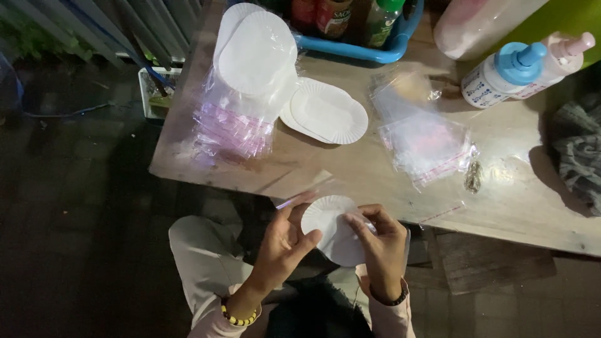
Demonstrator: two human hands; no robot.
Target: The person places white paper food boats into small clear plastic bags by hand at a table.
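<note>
Both my hands hold a small white oval paper plate (328, 226) below the table's near edge. It sits partly inside a clear plastic sleeve (299, 200) with a pink strip. My left hand (285, 241) grips the plate's left side with the sleeve. My right hand (379, 244) pinches its right side. On the table lie two loose white paper plates (328, 112), and a stack of plates (253, 53) rests on a heap of clear sleeves (231, 128).
A wooden table (350, 169) carries more clear sleeves (426, 141), a blue basket (375, 50) of sauce bottles, two pump bottles (507, 72) and a grey cloth (579, 150) at the right edge. Dark paving lies to the left, with a small crate (153, 94).
</note>
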